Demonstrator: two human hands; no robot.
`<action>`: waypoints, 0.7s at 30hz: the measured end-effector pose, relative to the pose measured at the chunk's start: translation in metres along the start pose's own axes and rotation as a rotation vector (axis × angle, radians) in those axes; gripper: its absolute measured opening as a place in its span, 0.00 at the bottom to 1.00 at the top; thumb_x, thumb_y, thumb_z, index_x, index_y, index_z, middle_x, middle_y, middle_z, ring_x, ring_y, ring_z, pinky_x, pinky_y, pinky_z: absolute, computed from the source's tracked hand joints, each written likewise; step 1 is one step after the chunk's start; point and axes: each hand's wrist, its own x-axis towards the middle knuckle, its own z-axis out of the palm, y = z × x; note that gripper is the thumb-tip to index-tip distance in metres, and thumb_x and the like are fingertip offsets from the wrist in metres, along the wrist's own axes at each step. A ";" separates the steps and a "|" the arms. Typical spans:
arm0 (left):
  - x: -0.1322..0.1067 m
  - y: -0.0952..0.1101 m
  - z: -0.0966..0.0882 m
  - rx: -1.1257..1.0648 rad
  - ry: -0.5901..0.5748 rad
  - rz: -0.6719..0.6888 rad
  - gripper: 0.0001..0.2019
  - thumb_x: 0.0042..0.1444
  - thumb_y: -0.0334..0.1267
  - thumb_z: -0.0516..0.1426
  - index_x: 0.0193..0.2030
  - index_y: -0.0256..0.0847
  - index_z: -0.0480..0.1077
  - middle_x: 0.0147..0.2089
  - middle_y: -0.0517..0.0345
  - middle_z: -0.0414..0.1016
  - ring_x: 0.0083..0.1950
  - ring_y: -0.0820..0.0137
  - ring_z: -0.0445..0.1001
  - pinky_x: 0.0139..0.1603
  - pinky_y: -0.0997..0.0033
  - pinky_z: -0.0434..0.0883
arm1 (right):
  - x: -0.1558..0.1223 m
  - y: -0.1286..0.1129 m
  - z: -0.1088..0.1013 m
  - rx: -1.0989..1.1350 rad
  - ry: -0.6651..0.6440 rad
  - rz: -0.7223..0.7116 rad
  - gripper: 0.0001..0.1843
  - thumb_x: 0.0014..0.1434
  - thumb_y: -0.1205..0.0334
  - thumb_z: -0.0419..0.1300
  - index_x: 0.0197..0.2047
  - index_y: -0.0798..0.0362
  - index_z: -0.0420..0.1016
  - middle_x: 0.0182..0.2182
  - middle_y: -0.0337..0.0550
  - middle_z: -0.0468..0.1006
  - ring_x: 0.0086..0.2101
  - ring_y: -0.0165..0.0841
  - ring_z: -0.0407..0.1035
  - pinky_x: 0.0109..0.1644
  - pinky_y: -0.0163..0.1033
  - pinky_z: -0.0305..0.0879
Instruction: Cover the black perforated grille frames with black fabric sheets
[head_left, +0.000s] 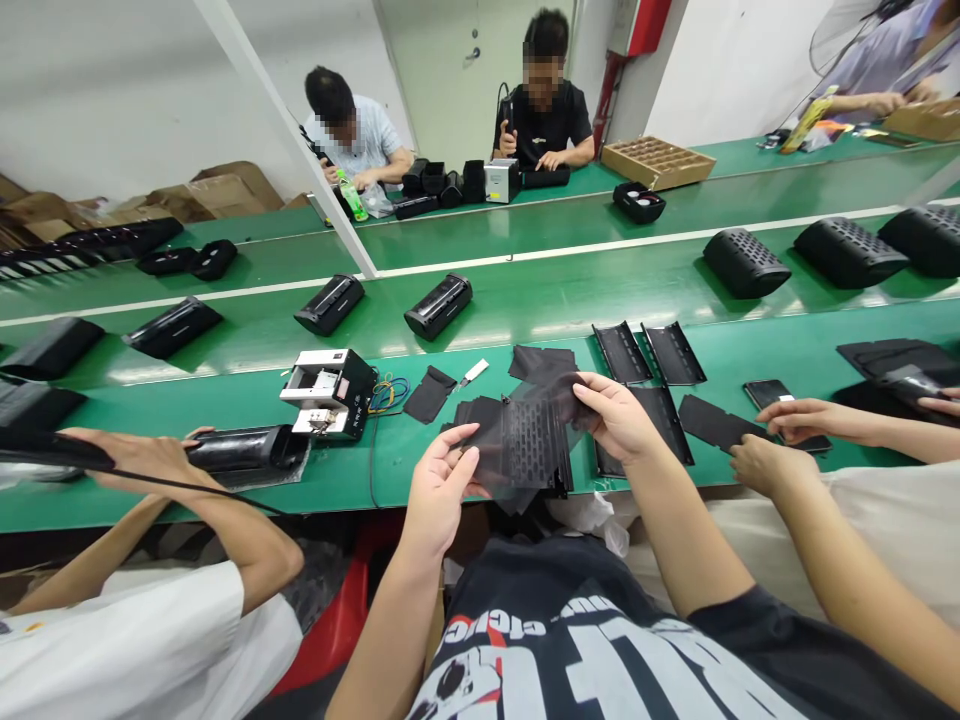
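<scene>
My left hand (pixel 441 487) and my right hand (pixel 616 415) hold a thin, dark, see-through sheet (pixel 529 435) between them, above the near edge of the green belt (pixel 480 300). The left hand pinches its lower left edge. The right hand grips its upper right corner. Through the sheet shows a black perforated grille panel (pixel 534 452) lying on a stack of dark pieces. More black fabric pieces (pixel 429 394) lie just beyond, to the left.
Two black grille panels (pixel 649 352) lie to the right of my hands. A co-worker's hands at right rest by a phone (pixel 776 398). At left another person holds a black housing (pixel 247 452) near a white-topped device (pixel 330 390). Black speaker shells dot the belt; two people sit across.
</scene>
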 end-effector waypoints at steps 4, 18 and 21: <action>0.005 -0.023 -0.006 0.077 -0.054 -0.072 0.21 0.40 0.39 0.60 0.43 0.38 0.65 0.27 0.58 0.74 0.22 0.73 0.71 0.20 0.76 0.68 | 0.014 0.013 -0.013 -0.202 -0.019 -0.056 0.12 0.44 0.56 0.60 0.31 0.54 0.72 0.25 0.38 0.75 0.24 0.28 0.67 0.27 0.33 0.63; 0.037 -0.181 -0.010 0.640 -0.035 -0.241 0.17 0.48 0.47 0.50 0.19 0.36 0.64 0.21 0.52 0.72 0.15 0.75 0.67 0.14 0.80 0.57 | 0.096 0.105 -0.023 -1.800 -0.325 -0.154 0.06 0.50 0.63 0.55 0.30 0.50 0.73 0.41 0.45 0.71 0.45 0.39 0.59 0.52 0.51 0.45; 0.034 -0.187 -0.015 0.632 -0.019 -0.292 0.17 0.48 0.49 0.49 0.22 0.36 0.65 0.21 0.52 0.72 0.16 0.74 0.68 0.15 0.79 0.59 | 0.098 0.114 -0.023 -1.836 -0.308 -0.134 0.05 0.50 0.64 0.55 0.31 0.53 0.71 0.38 0.48 0.71 0.43 0.40 0.60 0.52 0.56 0.42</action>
